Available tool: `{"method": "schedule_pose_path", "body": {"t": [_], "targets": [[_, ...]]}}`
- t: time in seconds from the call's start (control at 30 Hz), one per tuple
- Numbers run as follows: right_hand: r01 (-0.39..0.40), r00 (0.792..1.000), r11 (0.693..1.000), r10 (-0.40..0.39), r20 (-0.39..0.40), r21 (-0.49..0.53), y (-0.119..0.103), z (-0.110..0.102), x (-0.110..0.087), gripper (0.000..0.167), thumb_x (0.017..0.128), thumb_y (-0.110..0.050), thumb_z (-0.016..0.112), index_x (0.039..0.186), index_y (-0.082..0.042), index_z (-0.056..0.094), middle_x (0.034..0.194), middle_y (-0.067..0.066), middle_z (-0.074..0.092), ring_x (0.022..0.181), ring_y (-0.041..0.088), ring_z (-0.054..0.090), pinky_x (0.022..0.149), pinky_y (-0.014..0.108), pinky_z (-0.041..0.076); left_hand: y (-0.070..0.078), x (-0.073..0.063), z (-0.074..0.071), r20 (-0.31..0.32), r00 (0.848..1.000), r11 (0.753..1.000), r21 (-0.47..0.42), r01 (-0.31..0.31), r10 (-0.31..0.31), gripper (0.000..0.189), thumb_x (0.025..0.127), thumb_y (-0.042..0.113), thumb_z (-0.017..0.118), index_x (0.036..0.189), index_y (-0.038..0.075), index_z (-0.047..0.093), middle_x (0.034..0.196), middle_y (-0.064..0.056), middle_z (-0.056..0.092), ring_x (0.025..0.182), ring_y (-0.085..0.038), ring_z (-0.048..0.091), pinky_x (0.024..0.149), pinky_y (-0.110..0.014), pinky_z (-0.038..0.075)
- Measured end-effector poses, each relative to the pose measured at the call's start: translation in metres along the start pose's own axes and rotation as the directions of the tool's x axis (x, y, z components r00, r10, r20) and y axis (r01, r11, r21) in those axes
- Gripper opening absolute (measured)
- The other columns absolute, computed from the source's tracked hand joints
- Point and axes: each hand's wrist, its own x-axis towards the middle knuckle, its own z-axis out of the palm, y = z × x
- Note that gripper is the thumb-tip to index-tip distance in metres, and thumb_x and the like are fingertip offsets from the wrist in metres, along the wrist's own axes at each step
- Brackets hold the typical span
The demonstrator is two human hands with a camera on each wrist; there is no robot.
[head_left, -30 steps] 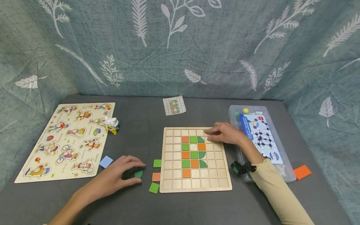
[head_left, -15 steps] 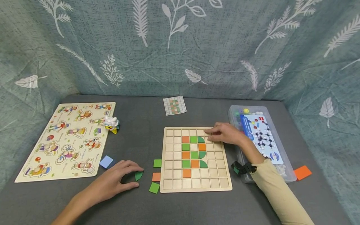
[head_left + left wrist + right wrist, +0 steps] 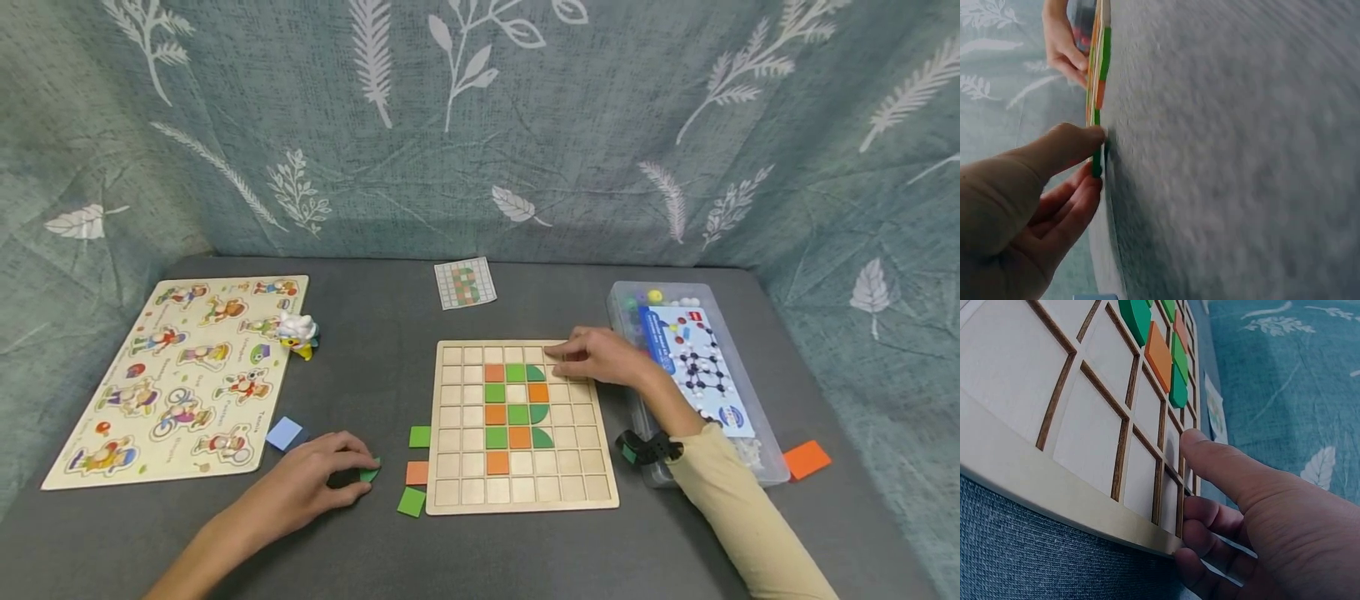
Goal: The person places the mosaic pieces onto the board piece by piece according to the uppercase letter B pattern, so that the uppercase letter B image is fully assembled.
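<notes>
At the left of the board, my left hand [image 3: 321, 473] pinches a dark green quarter-circle tile [image 3: 369, 476] between thumb and fingers, low over the table. In the left wrist view the tile shows as a thin green edge [image 3: 1096, 164] between the fingertips. My right hand [image 3: 596, 357] rests at the far right corner of a wooden grid board [image 3: 457, 492], its thumb over the squares and its fingers by the rim. Green and orange square tiles and several dark green quarter-circle tiles [image 3: 542, 437] sit in the board's middle squares.
Two green tiles [image 3: 411, 502] and an orange tile [image 3: 417, 472] lie left of the board. Behind it is a pattern card [image 3: 465, 283]. A picture puzzle [image 3: 202, 375], toy figure [image 3: 297, 332] and blue block [image 3: 285, 434] are left; a plastic box [image 3: 697, 375] and orange block [image 3: 807, 460], right.
My left hand has drawn back slightly and closed its thumb and fingers onto the dark green quarter-circle tile. The right hand has stayed at the board's corner.
</notes>
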Motion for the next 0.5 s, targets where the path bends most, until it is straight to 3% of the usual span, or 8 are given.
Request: {"method": "schedule_pose_path", "body": {"t": [0.1, 0.2, 0.33, 0.43, 0.5], "targets": [[0.01, 1.0, 1.0, -0.01, 0.006, -0.003, 0.002, 0.002, 0.001, 0.038, 0.09, -0.023, 0.07, 0.124, -0.008, 0.067, 0.086, 0.004, 0.06, 0.067, 0.009, 0.04, 0.06, 0.022, 0.035, 0.008, 0.005, 0.003, -0.064, 0.998, 1.0, -0.008, -0.012, 0.012, 0.022, 0.074, 0.014, 0.082, 0.094, 0.018, 0.075, 0.094, 0.011, 0.064, 0.084, -0.005, 0.06, 0.071, -0.028, 0.053], [0.009, 1.0, 1.0, -0.009, 0.01, -0.004, 0.002, 0.002, 0.001, 0.038, 0.089, -0.023, 0.07, 0.124, -0.008, 0.067, 0.085, 0.005, 0.06, 0.067, 0.009, 0.04, 0.06, 0.022, 0.035, 0.022, 0.017, 0.008, -0.071, 0.997, 0.997, -0.057, -0.044, 0.04, 0.022, 0.075, 0.013, 0.081, 0.095, 0.018, 0.075, 0.096, 0.01, 0.065, 0.086, -0.005, 0.061, 0.072, -0.028, 0.053], [0.003, 1.0, 1.0, -0.003, 0.01, -0.002, 0.002, 0.0, 0.001, 0.038, 0.09, -0.023, 0.07, 0.125, -0.008, 0.066, 0.086, 0.005, 0.06, 0.067, 0.01, 0.041, 0.06, 0.023, 0.036, 0.047, 0.042, 0.021, 0.042, 0.992, 0.982, -0.146, -0.116, 0.123, 0.017, 0.082, 0.015, 0.077, 0.098, 0.017, 0.074, 0.099, 0.008, 0.066, 0.089, -0.005, 0.06, 0.076, -0.025, 0.053], [-0.002, 1.0, 1.0, 0.002, 0.014, -0.002, 0.002, -0.001, 0.001, 0.038, 0.09, -0.024, 0.069, 0.125, -0.008, 0.066, 0.087, 0.005, 0.061, 0.068, 0.01, 0.042, 0.061, 0.024, 0.036, 0.066, 0.062, 0.036, 0.103, 0.973, 0.964, -0.191, -0.183, 0.205, 0.013, 0.084, 0.016, 0.075, 0.097, 0.016, 0.074, 0.099, 0.006, 0.066, 0.091, -0.006, 0.06, 0.079, -0.021, 0.051], [-0.01, 1.0, 1.0, 0.01, 0.016, -0.002, 0.001, -0.001, 0.001, 0.038, 0.09, -0.024, 0.069, 0.125, -0.009, 0.066, 0.087, 0.005, 0.061, 0.068, 0.01, 0.042, 0.061, 0.024, 0.036, 0.078, 0.074, 0.046, 0.102, 0.96, 0.951, -0.193, -0.24, 0.262, 0.01, 0.084, 0.017, 0.075, 0.094, 0.015, 0.074, 0.097, 0.005, 0.066, 0.09, -0.006, 0.06, 0.079, -0.018, 0.05]]}}
